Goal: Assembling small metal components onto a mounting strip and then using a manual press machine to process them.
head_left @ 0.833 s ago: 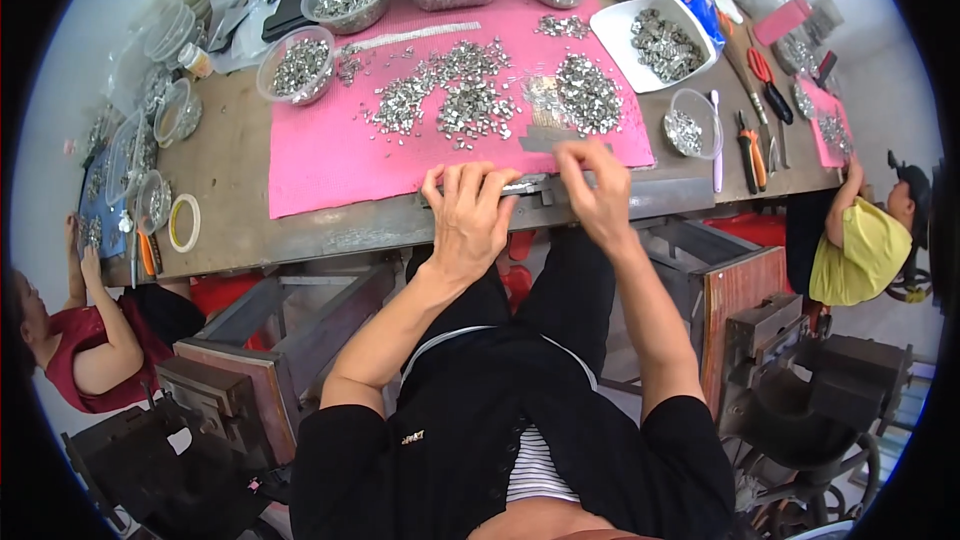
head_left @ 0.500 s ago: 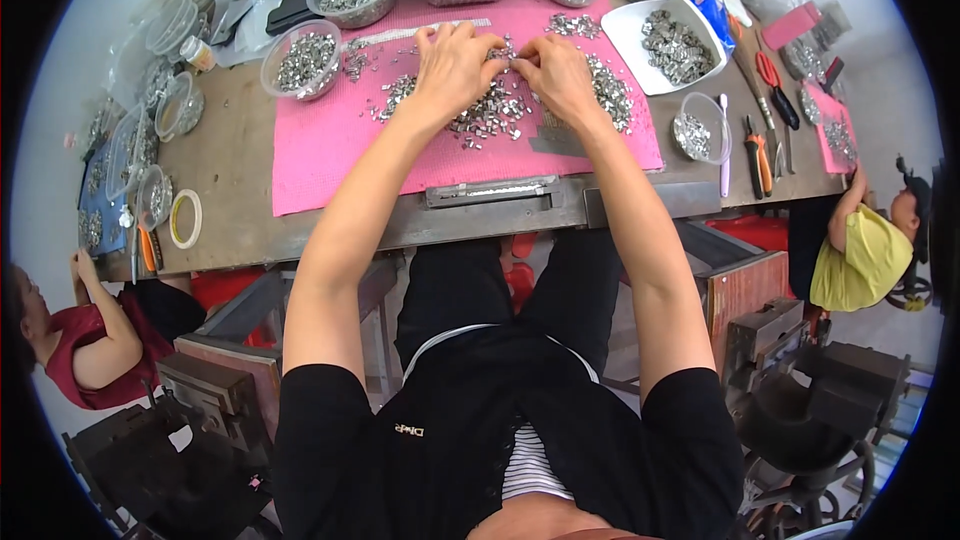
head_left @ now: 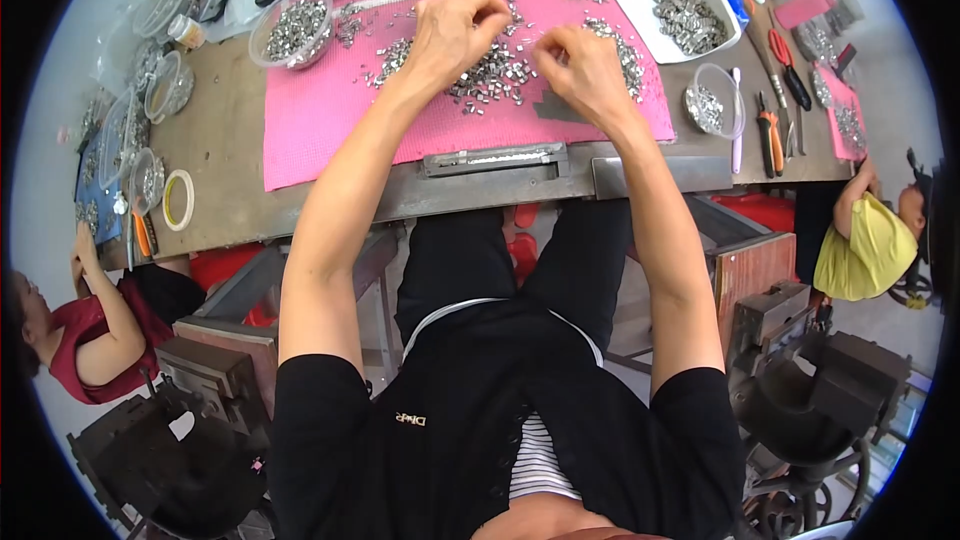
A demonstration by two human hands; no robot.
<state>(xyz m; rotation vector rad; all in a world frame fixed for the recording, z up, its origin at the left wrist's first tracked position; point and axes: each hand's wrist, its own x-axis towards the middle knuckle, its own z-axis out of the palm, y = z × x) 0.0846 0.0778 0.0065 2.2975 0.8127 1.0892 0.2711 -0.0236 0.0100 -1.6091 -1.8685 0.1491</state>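
Observation:
Over a pink mat [head_left: 320, 135], my left hand [head_left: 448, 40] is closed, thumb and fingertips drawn together at the far side of a loose pile of small silvery metal pieces [head_left: 492, 80]. My right hand [head_left: 584, 72] is curled in a pinch on the pile's right side, a gap away from the left. Anything between either hand's fingertips is too small to make out. Behind and beside my right hand lies another heap of metal pieces [head_left: 628, 62]. A flat grey piece [head_left: 558, 110] lies under my right wrist, partly covered.
Clear tubs of metal pieces [head_left: 292, 28] line the back, beside a white tray [head_left: 630, 2]. At right stand a small cup [head_left: 708, 118], orange-handled pliers [head_left: 770, 143] and red-handled pliers [head_left: 790, 68]. A metal fixture [head_left: 495, 160] sits at the front edge. People work on both sides.
My hands, whose fingertips were close together over the pile, have drawn apart, the right one moving rightward. The bench has shifted slightly upward in the view.

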